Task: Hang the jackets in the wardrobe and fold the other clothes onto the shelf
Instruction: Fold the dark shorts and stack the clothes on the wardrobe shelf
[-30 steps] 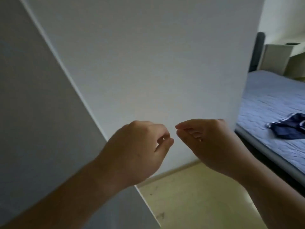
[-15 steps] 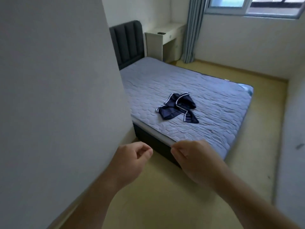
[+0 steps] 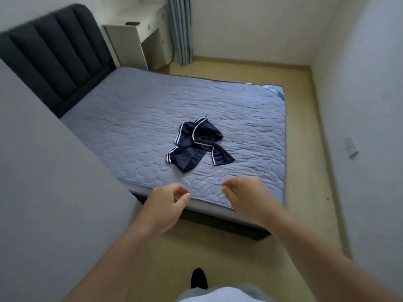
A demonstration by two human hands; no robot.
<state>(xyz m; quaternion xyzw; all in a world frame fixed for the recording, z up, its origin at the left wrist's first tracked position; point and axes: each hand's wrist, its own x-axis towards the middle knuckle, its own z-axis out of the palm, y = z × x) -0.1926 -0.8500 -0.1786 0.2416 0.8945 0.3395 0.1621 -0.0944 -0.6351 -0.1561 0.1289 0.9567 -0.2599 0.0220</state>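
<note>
One big bed (image 3: 135, 118) fills the middle of the room, and it has a grey-blue quilted cover on top. On the left, close up, stands a big flat white board (image 3: 43, 192). It is hard to tell if it is a wall or part of a wardrobe. A dark padded headboard (image 3: 54, 53) stands at the far left end of the bed. Past it, in the corner, is a white desk (image 3: 128, 44), with a grey-blue curtain (image 3: 181, 31) hanging just beside it.

A dark blue piece of clothing (image 3: 196, 147) with white stripes lies crumpled near the middle of the bed. It is on the cover, well apart from both hands.

The left hand (image 3: 165, 205) and the right hand (image 3: 248, 197) reach out over the near edge of the bed. Their fingers are softly curled and hold nothing. The left thumb and first finger are close together, with nothing between them.

A black shoe tip (image 3: 198, 279) shows on the yellow floor (image 3: 218, 258) below. A small white switch (image 3: 351, 147) sits on the right wall.
</note>
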